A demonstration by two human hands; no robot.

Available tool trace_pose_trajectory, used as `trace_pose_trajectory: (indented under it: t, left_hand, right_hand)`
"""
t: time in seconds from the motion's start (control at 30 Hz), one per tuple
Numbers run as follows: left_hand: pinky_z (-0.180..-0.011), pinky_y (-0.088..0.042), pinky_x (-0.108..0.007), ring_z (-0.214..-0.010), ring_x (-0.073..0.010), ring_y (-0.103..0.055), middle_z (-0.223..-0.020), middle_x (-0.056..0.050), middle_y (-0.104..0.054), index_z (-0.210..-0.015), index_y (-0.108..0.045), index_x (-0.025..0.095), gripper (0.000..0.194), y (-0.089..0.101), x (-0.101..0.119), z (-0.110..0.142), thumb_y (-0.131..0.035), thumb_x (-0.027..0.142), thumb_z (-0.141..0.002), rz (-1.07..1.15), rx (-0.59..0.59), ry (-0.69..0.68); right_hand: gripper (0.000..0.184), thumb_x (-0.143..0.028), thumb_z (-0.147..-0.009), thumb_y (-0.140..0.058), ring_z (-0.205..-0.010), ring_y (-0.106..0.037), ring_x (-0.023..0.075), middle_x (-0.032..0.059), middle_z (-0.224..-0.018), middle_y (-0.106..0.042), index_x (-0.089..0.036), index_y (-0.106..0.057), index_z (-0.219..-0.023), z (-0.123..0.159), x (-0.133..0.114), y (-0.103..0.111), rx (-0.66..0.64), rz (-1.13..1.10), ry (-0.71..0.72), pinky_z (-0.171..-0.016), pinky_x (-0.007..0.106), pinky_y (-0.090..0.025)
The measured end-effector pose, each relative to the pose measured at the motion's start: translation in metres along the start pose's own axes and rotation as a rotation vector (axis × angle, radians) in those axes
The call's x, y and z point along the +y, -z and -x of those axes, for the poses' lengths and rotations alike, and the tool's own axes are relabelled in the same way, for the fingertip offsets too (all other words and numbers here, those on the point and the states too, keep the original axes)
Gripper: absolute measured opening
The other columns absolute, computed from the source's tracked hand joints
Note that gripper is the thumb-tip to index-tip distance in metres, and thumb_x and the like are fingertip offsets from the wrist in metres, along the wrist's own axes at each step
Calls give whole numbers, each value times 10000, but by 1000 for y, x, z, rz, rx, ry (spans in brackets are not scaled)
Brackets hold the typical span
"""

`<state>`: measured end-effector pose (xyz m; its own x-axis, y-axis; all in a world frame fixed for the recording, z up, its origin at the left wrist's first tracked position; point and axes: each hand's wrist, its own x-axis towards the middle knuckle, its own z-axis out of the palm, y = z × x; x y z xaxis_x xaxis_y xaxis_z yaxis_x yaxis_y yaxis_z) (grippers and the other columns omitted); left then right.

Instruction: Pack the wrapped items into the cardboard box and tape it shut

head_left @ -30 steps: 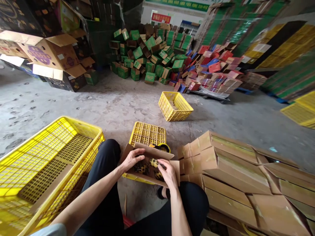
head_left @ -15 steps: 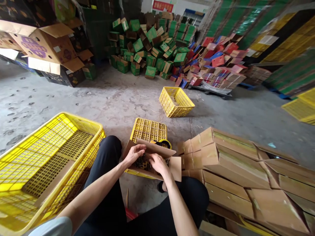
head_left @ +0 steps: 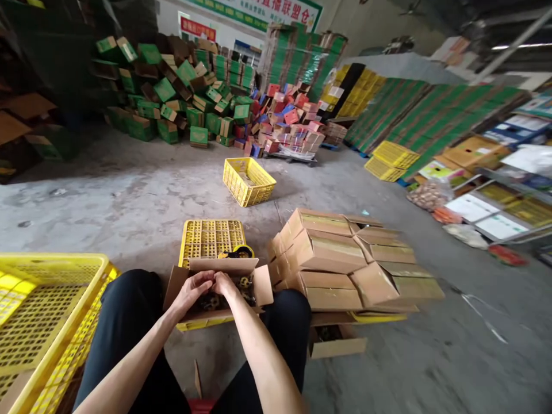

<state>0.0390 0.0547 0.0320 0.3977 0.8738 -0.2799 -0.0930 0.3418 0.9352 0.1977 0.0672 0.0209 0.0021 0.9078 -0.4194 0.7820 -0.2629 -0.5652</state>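
An open cardboard box (head_left: 262, 286) rests in front of my knees, on a yellow plastic crate (head_left: 211, 234). Mottled black-and-yellow pieces (head_left: 245, 283) lie inside it; their kind does not show clearly. My left hand (head_left: 195, 291) reaches over the left half of the box, its fingers bent and pressed together. Touching its fingertips, or very close to them, is my right hand (head_left: 224, 284), curled in a pinch. Whatever sits between the fingers is hidden. Just behind the box's back flap, on the crate, lies a black-and-yellow tape dispenser (head_left: 236, 253).
Closed cardboard boxes (head_left: 332, 250) are stacked at my right knee. A large yellow crate (head_left: 97, 293) stands to my left, and a smaller yellow crate (head_left: 249, 183) sits ahead on the floor. Piles of green boxes (head_left: 164, 92) and red boxes (head_left: 293, 118) lie farther back.
The view has swung to the right. My right hand held a mottled yellow-and-black piece at the box's right side, then moved left through the box to meet my left hand.
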Motion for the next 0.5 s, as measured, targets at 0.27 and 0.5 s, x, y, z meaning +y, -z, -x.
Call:
trace_pose_trajectory:
  t: [0.27, 0.5]
  left_hand:
    - [-1042, -571, -498, -1238, -426, -692, -1263, -178, -773, -1146, -784, 156, 912, 1, 10, 7, -869, 818, -524, -137, -2, -9]
    - [-1175, -493, -495, -1435, -387, -564, -1531, -117, -623, -1496, -606, 232, 1001, 6, 7, 17, -880, 736, -675, -89, -118, 64]
  right_hand:
    - [198, -279, -967, -751, -1134, -702, 268, 81, -1198, -736, -179, -733, -1137, 24, -17, 7, 51, -191, -39, -1019, 459, -570]
    - [115, -282, -813, -776, -829, -730, 198, -33, -804, -715, -226, -675, -817, 74, 10, 56, 173, -692, 12, -809, 340, -612]
